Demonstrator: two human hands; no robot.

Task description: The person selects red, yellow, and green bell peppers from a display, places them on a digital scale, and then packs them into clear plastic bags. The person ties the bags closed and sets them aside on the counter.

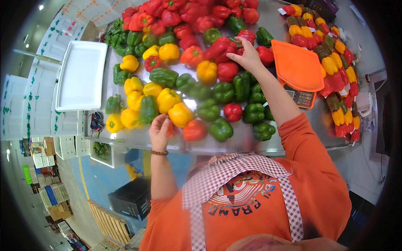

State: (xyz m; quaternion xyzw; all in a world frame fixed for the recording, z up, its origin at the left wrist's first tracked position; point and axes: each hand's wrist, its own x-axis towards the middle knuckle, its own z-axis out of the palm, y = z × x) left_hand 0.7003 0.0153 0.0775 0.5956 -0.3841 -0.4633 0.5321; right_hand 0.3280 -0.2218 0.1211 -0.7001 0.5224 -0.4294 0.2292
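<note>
My right hand (pixel 248 56) reaches over the pile with thumb and fingers apart, at the right end of a long red bell pepper (pixel 220 49). Whether the fingertips touch it is hard to tell. Below it sit another red pepper (pixel 228 71) and a yellow one (pixel 207 71). My left hand (pixel 159 131), a beaded bracelet on its wrist, is near the table's front edge, fingers curled. It lies close to a green pepper (pixel 148 109) and a yellow pepper (pixel 180 114). A sliver of a red pepper (pixel 170 129) shows beside the thumb; the palm's inside is hidden.
Red peppers (pixel 191 12) are heaped at the back of the metal table (pixel 141 139). A white tray (pixel 82 75) is at the left. On the right stand a scale with an orange plate (pixel 296 64) and rows of packed mixed peppers (pixel 336 66). A black crate (pixel 130 199) is on the floor.
</note>
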